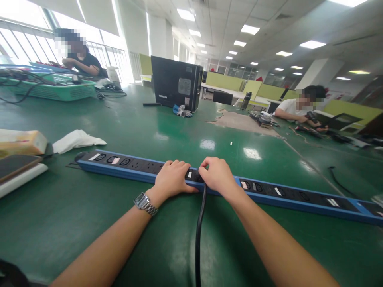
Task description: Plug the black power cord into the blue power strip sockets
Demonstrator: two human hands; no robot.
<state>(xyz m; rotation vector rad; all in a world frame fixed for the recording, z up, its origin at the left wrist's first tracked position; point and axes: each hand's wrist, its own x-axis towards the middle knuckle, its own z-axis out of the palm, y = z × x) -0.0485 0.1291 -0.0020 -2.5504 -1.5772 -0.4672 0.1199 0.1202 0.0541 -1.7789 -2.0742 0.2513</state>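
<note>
A long blue and black power strip [143, 164] lies across the green table, with sockets and small white and pink labels along its top. My left hand [173, 177] wraps over the strip near its middle, fingers on the far side and thumb on the near side. Just right of it, my right hand [218, 173] is closed at a socket around the end of a black cable [200, 235]; the plug itself is hidden by the fingers. From there the cable runs down over the near edge of the strip to the bottom of the view.
Tissues [78, 140], a tissue pack [24, 142] and a phone [18, 166] lie at the left. Behind are a green basket [72, 92], a black computer case [176, 85] and blue-grey gloves [182, 111]. Two people sit at the far left and right.
</note>
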